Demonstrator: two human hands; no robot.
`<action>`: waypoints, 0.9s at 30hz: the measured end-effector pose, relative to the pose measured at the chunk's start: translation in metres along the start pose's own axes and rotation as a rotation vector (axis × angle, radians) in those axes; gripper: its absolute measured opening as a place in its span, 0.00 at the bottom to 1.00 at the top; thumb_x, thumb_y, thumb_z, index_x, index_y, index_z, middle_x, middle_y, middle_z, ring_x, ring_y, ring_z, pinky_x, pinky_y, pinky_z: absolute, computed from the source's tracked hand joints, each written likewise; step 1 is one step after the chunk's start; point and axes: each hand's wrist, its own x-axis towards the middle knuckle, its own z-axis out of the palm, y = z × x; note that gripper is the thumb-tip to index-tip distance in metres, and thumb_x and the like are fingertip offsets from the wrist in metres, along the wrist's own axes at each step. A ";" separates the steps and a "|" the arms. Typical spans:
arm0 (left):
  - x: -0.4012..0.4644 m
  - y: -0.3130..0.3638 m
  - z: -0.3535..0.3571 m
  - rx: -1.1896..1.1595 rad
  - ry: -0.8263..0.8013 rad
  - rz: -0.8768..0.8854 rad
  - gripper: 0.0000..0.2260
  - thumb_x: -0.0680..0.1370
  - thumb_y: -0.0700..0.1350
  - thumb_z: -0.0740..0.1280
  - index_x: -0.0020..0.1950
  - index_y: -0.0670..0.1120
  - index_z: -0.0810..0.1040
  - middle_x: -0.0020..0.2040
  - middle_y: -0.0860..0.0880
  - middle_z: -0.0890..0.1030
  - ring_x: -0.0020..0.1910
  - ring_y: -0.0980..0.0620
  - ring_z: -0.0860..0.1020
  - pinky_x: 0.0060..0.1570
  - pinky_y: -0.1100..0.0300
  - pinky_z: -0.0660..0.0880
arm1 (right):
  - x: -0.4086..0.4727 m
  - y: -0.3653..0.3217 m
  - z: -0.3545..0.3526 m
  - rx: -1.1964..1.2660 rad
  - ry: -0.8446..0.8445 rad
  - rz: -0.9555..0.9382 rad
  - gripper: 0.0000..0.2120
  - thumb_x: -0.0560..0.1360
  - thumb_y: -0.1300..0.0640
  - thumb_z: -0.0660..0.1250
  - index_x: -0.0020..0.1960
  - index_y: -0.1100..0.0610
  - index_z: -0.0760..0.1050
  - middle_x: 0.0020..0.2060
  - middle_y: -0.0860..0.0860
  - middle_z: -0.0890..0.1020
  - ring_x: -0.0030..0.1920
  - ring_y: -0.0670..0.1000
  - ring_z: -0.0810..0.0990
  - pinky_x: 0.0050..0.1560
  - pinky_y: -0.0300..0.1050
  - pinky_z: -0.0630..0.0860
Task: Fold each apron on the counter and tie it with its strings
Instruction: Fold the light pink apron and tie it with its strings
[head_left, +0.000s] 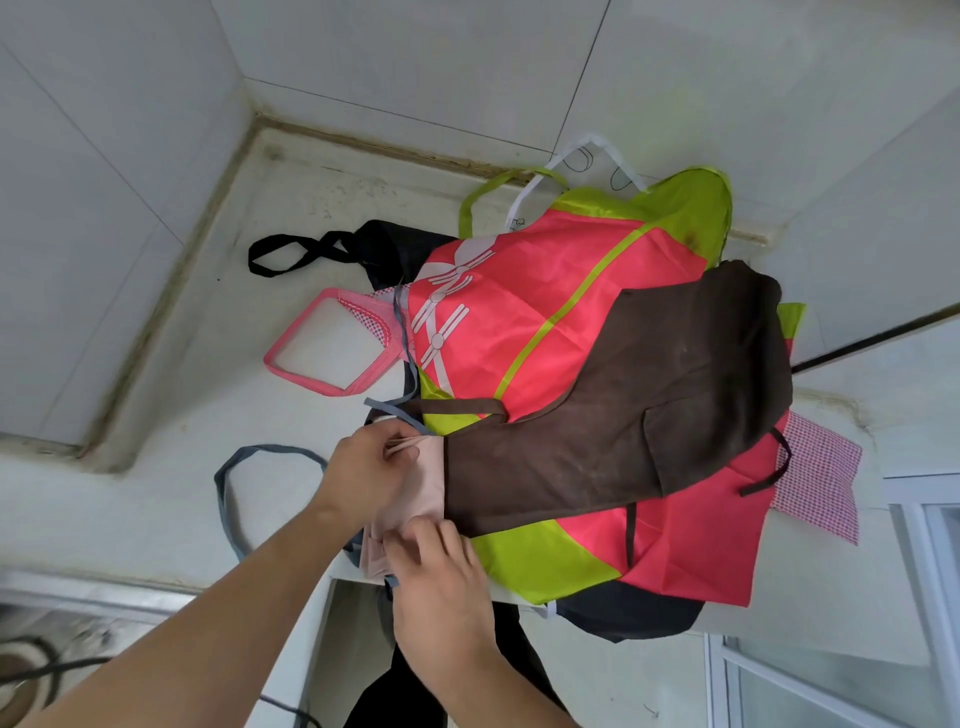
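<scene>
A folded pale pink apron (423, 486) with blue-grey strings (249, 467) lies at the counter's near edge. My left hand (363, 467) pinches its upper folded edge. My right hand (441, 577) grips its lower end, where a blue-grey string shows. Beside it to the right a brown apron (649, 405) lies on a pink and lime apron (530, 312). Under these sit a black apron (384, 244) and a pink checked apron (815, 483).
The pile rests on a white counter (291, 208) in a tiled corner, with walls behind and to the left. A pink neck loop (322, 358) and a black loop (291, 254) lie spread to the left. Some aprons hang over the front edge. A window frame (924, 571) is at the right.
</scene>
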 end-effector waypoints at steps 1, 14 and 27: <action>0.000 0.000 -0.003 0.009 0.023 0.030 0.07 0.81 0.44 0.69 0.56 0.53 0.84 0.50 0.55 0.84 0.49 0.54 0.79 0.49 0.66 0.70 | 0.002 0.002 0.001 0.003 -0.016 -0.002 0.25 0.64 0.54 0.71 0.61 0.47 0.77 0.53 0.46 0.75 0.51 0.54 0.76 0.49 0.45 0.78; -0.025 -0.016 -0.001 0.131 0.209 0.346 0.09 0.77 0.37 0.69 0.50 0.50 0.74 0.48 0.53 0.74 0.43 0.52 0.75 0.42 0.52 0.77 | 0.011 0.001 -0.018 0.212 -0.178 0.065 0.25 0.72 0.45 0.61 0.68 0.46 0.69 0.63 0.47 0.68 0.65 0.53 0.68 0.66 0.50 0.72; -0.052 -0.077 0.024 0.506 0.017 0.543 0.32 0.81 0.57 0.63 0.83 0.48 0.60 0.79 0.50 0.66 0.77 0.48 0.66 0.75 0.47 0.67 | 0.079 0.036 -0.043 0.374 -0.199 0.388 0.17 0.77 0.62 0.66 0.63 0.55 0.66 0.64 0.52 0.68 0.61 0.59 0.76 0.57 0.51 0.72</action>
